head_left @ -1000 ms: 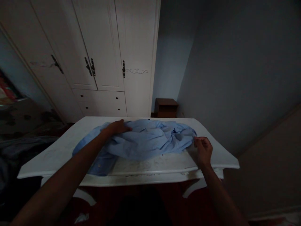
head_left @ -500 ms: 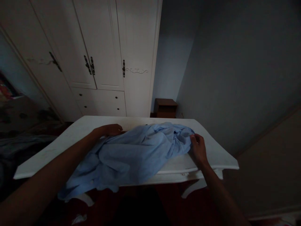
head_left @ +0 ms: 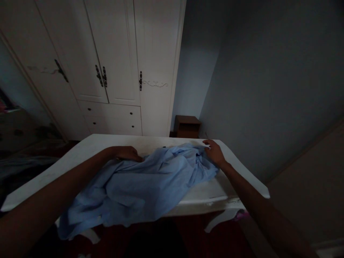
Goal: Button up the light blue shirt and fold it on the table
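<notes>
A crumpled light blue shirt (head_left: pixel 150 186) lies across the white table (head_left: pixel 199 195), its lower left part hanging over the front edge. A small pale button shows near its bottom left. My left hand (head_left: pixel 127 153) is at the shirt's far left edge, its fingers bent together on the cloth; the fingertips are partly hidden. At the far right end of the shirt is my right hand (head_left: pixel 215 153), thumb and fingers apart, touching or just over the cloth.
Behind the table stands a white wardrobe (head_left: pixel 120 46) with dark handles and drawers. A small brown cabinet (head_left: pixel 187 120) sits in the corner by the grey wall (head_left: pixel 268 71). Dark cloth (head_left: pixel 24 168) lies at the left.
My right hand has left the shirt's right tip, moving up and slightly left, with its fingers spreading. My left hand has shifted slightly down and right onto the shirt's far edge.
</notes>
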Motion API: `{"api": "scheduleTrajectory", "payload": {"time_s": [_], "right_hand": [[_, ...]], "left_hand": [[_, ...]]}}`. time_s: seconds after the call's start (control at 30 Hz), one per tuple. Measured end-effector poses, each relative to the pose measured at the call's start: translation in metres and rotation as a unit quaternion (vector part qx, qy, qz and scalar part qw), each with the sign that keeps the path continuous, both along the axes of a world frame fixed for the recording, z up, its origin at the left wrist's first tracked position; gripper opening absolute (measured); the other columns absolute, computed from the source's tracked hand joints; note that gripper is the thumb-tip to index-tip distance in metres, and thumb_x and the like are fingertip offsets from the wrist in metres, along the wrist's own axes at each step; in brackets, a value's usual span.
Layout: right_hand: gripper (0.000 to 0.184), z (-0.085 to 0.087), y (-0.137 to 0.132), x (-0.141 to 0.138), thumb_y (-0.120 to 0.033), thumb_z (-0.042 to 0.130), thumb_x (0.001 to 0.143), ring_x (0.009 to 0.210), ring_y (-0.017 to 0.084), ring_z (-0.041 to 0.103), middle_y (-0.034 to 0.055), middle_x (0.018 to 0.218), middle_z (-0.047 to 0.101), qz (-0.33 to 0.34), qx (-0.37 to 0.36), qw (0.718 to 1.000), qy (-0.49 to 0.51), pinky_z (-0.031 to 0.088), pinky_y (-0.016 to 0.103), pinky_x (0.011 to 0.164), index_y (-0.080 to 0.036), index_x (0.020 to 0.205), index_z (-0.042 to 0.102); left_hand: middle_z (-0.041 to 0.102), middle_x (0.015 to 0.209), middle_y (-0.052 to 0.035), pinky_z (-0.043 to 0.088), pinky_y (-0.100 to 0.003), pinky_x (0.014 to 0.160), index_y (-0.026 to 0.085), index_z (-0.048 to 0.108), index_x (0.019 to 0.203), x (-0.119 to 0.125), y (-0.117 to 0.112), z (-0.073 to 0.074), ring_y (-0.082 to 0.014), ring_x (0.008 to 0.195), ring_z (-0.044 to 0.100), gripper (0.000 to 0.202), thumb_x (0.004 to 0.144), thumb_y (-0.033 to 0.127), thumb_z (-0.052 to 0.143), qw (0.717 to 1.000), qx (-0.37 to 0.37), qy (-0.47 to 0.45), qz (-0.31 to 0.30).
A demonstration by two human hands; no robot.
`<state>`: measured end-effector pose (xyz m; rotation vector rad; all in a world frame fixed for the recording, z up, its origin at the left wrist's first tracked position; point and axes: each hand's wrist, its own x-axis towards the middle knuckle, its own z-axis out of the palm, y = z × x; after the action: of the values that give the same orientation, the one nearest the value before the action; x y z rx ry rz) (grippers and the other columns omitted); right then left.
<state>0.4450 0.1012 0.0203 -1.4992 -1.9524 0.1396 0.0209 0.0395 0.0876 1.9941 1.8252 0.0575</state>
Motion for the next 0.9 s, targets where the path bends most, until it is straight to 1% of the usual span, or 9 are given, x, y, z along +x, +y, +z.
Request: {"api": "scheduleTrajectory", "payload": {"time_s": [0.07, 0.17, 0.3, 0.4, 0.5, 0.57, 0.67, 0.8, 0.9], "right_hand": [[0.05, 0.009, 0.027, -0.017, -0.009, 0.049, 0.071, 0.119, 0.026, 0.055, 0.0163, 0.128, 0.059, 0.038, -0.056, 0.997, -0.035, 0.038, 0.039, 0.106, -0.01, 0.12, 0.058], [0.055, 0.009, 0.059, -0.042, -0.008, 0.058, 0.066, 0.121, 0.028, 0.055, 0.0144, 0.13, 0.06, 0.079, -0.11, 0.989, -0.059, 0.038, 0.039, 0.106, -0.012, 0.12, 0.06], [0.047, 0.005, 0.079, -0.062, -0.012, 0.068, 0.062, 0.109, 0.03, 0.062, 0.0129, 0.117, 0.068, 0.116, -0.174, 0.975, -0.076, 0.046, 0.038, 0.097, -0.015, 0.109, 0.067], [0.029, 0.009, 0.081, -0.063, -0.014, 0.07, 0.061, 0.092, 0.028, 0.067, 0.0086, 0.098, 0.074, 0.142, -0.206, 0.965, -0.081, 0.051, 0.035, 0.084, -0.018, 0.09, 0.072], [0.011, 0.02, 0.073, -0.053, -0.018, 0.07, 0.062, 0.077, 0.023, 0.067, 0.0032, 0.08, 0.074, 0.168, -0.224, 0.957, -0.073, 0.051, 0.031, 0.072, -0.019, 0.073, 0.071], [0.008, 0.033, 0.065, -0.04, -0.022, 0.071, 0.063, 0.075, 0.021, 0.066, 0.0008, 0.077, 0.072, 0.178, -0.221, 0.957, -0.063, 0.05, 0.028, 0.07, -0.019, 0.071, 0.071], [0.016, 0.065, 0.048, -0.01, -0.032, 0.074, 0.064, 0.075, 0.019, 0.064, 0.0, 0.077, 0.071, 0.179, -0.212, 0.96, -0.027, 0.049, 0.027, 0.067, -0.019, 0.073, 0.071], [0.033, 0.123, 0.037, 0.029, -0.034, 0.083, 0.054, 0.061, 0.016, 0.059, 0.0017, 0.069, 0.067, 0.177, -0.289, 0.922, 0.188, 0.045, 0.026, 0.054, -0.016, 0.077, 0.068], [0.027, 0.155, 0.052, 0.036, -0.031, 0.081, 0.06, 0.052, 0.01, 0.051, -0.0012, 0.062, 0.062, 0.15, -0.234, 0.925, 0.258, 0.039, 0.023, 0.049, -0.015, 0.074, 0.065]], "left_hand": [[0.071, 0.076, -0.0074, 0.047, -0.029, 0.063, 0.019, 0.069, 0.067, 0.001, -0.003, 0.006, -0.0228, 0.073, 0.065, 0.044, 0.057, 0.062, 0.065, 0.999, -0.023, -0.021, -0.006], [0.069, 0.077, -0.0046, 0.046, -0.028, 0.066, 0.019, 0.067, 0.071, 0.001, -0.009, 0.022, -0.0211, 0.075, 0.063, 0.042, 0.062, 0.059, 0.062, 0.994, -0.009, -0.106, 0.016], [0.067, 0.073, 0.0005, 0.046, -0.026, 0.067, 0.021, 0.065, 0.072, -0.004, -0.019, 0.048, -0.0178, 0.073, 0.061, 0.035, 0.064, 0.055, 0.063, 0.976, -0.029, -0.213, -0.02], [0.068, 0.078, 0.0008, 0.046, -0.026, 0.067, 0.023, 0.065, 0.075, -0.01, -0.021, 0.058, -0.0187, 0.076, 0.062, 0.033, 0.059, 0.051, 0.07, 0.979, -0.07, -0.173, -0.077], [0.068, 0.077, -0.0009, 0.045, -0.026, 0.063, 0.023, 0.065, 0.077, -0.017, -0.017, 0.055, -0.0204, 0.074, 0.063, 0.035, 0.059, 0.052, 0.069, 0.993, -0.054, -0.074, -0.081], [0.069, 0.081, -0.0028, 0.046, -0.027, 0.063, 0.023, 0.065, 0.081, -0.022, -0.011, 0.052, -0.0218, 0.075, 0.063, 0.035, 0.063, 0.053, 0.064, 0.998, 0.001, -0.026, -0.058], [0.069, 0.087, -0.0042, 0.048, -0.029, 0.073, 0.02, 0.066, 0.083, -0.031, -0.005, 0.055, -0.0219, 0.081, 0.063, 0.032, 0.069, 0.048, 0.058, 0.989, 0.148, 0.007, -0.005], [0.066, 0.086, -0.0009, 0.048, -0.032, 0.084, 0.018, 0.066, 0.093, -0.039, 0.002, 0.074, -0.019, 0.083, 0.061, 0.036, 0.078, 0.048, 0.053, 0.921, 0.366, -0.005, 0.136], [0.066, 0.099, -0.0005, 0.047, -0.033, 0.091, 0.019, 0.064, 0.104, -0.034, 0.021, 0.083, -0.0216, 0.095, 0.061, 0.039, 0.082, 0.049, 0.052, 0.879, 0.431, -0.026, 0.203]]}}
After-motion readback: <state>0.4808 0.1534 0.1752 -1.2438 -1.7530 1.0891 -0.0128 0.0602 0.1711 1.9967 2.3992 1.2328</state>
